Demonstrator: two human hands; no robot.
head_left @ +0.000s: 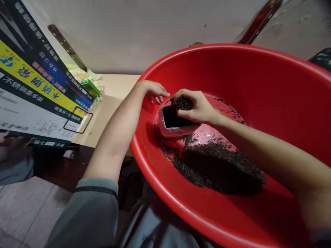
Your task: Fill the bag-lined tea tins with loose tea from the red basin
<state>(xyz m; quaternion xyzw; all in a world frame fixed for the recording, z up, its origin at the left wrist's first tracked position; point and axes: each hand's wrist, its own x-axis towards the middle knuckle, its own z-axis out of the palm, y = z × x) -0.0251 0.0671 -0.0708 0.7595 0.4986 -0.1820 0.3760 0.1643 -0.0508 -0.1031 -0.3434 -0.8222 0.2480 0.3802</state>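
Note:
A large red plastic basin [269, 65] fills the right side of the head view. Inside it stands a small clear-sided container [168, 131] with a dark, shadowed opening. My right hand [198, 106] is curled round a clump of dark, loose, tea-leaf-like material [184, 103], right above the container's opening. My left hand [156, 91] reaches over the basin's far left rim, its fingers apart and holding nothing, close to the container's back corner. A heap of the same dark shreds [219, 165] lies on the basin floor, partly in shadow.
A printed cardboard box [46, 82] stands at the left. Beside it, a small green packet [90, 87] rests near crumpled yellowish wrapping [97, 77] on a light wooden board [116, 86]. Metal brackets [67, 48] lean at the wall. Part of another person's grey clothing [15, 165] shows at the left edge.

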